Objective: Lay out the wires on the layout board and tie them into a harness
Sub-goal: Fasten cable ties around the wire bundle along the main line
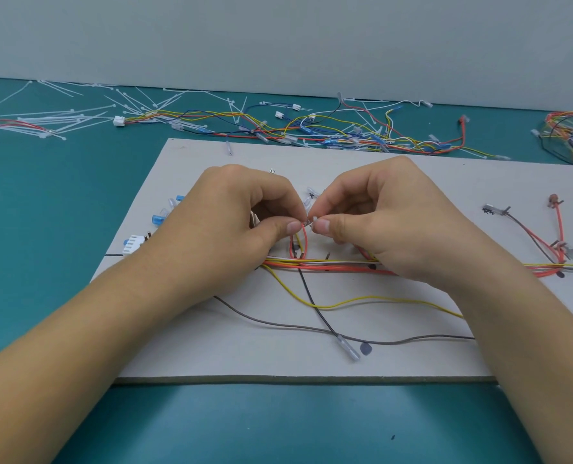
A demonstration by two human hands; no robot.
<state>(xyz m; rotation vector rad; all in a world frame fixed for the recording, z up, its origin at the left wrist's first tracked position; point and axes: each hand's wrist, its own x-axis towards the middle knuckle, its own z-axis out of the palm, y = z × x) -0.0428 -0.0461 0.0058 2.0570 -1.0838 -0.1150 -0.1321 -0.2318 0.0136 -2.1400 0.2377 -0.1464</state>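
A grey layout board (211, 346) lies on the teal table. Across its middle runs a bundle of red, yellow and white wires (315, 263). A loose yellow wire (372, 299), a grey wire (278, 324) and a black wire (315, 304) trail over the board's front half. My left hand (231, 216) and my right hand (389, 216) meet above the bundle, each pinching with thumb and forefinger a small terminal (308, 222) at the top of a red wire loop (305, 244). What exactly sits between the fingertips is too small to tell.
A white connector (132, 246) and blue terminals (159, 219) sit at the board's left. Red and grey branch wires (543, 244) end at pins on the right. Loose white zip ties (60, 120) and a tangle of coloured wires (312, 128) lie behind the board.
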